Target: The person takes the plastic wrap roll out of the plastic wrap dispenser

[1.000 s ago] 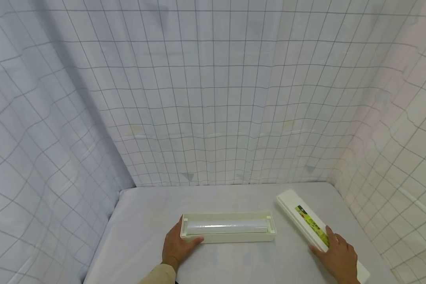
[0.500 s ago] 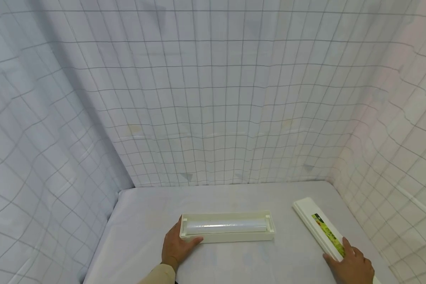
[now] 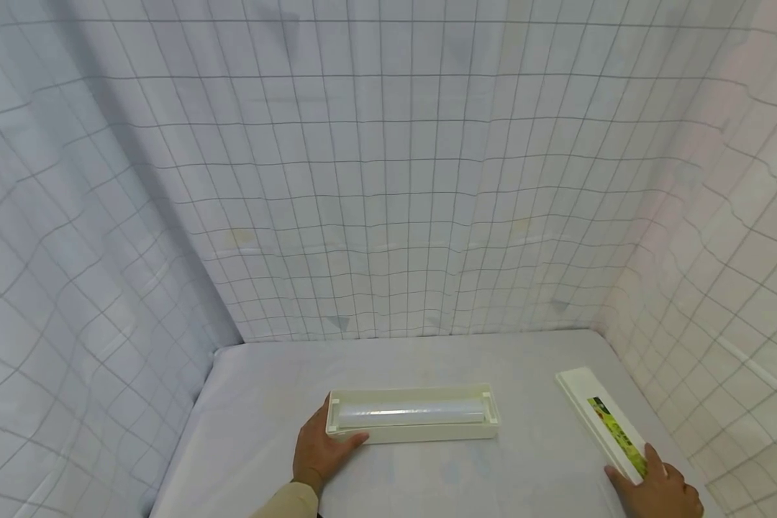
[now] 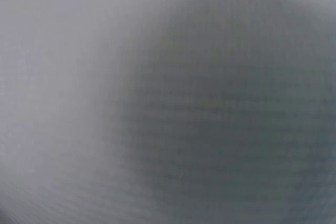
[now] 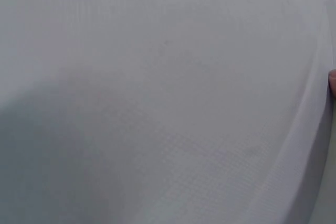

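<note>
- The left hand grips the left end of the white dispenser box, with film roll inside
- The right hand holds the labelled lid, right of this box
- Step seems laying the lid aside; next move probably needs loosening the right hand

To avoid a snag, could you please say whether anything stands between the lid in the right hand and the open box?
Nothing visible does: only white cloth shows between the lid and the box. The left hand grips the box's opposite end.
</note>
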